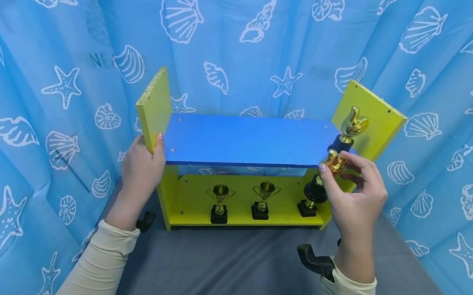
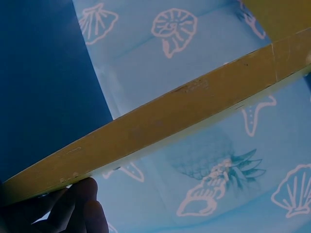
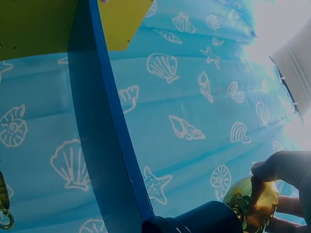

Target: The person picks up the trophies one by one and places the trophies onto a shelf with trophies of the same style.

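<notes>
My left hand (image 1: 141, 168) grips the upright yellow left panel (image 1: 156, 109) of a small shelf unit, thumb at its inner face. In the left wrist view, dark fingers (image 2: 86, 196) lie along the panel's edge. My right hand (image 1: 362, 194) pinches the gold top of a thumbs-up trophy (image 1: 333, 162), tilted in front of the blue shelf's right end. Its black base (image 3: 204, 221) overlaps the blue edge in the right wrist view. Behind it, a second gold thumbs-up trophy (image 1: 354, 124) stands on the blue shelf (image 1: 245, 139).
On the yellow lower shelf (image 1: 199, 191) stand a gold cup trophy (image 1: 220, 195), another cup trophy (image 1: 263, 196) and a partly hidden trophy (image 1: 307, 209) at right. The right yellow panel (image 1: 376, 117) rises beside them. Grey cloth (image 1: 227, 267) lies under the unit; a blue shell-print curtain (image 1: 227, 49) surrounds it.
</notes>
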Motion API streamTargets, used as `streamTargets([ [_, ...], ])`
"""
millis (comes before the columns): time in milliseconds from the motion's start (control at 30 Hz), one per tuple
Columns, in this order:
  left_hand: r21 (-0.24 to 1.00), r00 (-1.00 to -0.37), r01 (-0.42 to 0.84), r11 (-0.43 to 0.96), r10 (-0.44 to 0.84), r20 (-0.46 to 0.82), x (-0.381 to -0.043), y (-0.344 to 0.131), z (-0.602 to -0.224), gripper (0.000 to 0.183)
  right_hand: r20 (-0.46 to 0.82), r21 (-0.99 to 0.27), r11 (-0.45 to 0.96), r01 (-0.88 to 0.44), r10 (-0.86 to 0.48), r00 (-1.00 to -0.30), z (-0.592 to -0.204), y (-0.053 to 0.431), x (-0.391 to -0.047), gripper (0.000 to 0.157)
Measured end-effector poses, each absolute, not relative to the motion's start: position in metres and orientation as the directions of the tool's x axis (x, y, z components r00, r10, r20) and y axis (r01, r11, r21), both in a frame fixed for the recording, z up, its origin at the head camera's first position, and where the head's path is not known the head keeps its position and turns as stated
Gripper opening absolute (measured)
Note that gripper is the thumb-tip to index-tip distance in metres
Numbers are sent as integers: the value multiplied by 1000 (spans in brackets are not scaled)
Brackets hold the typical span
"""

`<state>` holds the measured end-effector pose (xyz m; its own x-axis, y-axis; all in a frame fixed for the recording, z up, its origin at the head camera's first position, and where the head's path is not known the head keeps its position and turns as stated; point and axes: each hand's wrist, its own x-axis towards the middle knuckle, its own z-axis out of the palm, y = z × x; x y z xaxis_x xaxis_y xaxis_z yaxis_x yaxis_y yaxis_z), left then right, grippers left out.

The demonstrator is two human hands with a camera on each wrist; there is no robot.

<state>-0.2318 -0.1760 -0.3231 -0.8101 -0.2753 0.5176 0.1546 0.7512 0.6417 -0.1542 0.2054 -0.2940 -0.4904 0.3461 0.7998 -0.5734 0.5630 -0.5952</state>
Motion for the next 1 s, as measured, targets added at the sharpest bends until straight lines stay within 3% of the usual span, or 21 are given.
streamTargets([
  [1000, 639, -814, 147, 755, -275, 512, -231, -176, -323, 55, 814, -579, 547, -605, 335, -475, -269, 187, -147, 35],
])
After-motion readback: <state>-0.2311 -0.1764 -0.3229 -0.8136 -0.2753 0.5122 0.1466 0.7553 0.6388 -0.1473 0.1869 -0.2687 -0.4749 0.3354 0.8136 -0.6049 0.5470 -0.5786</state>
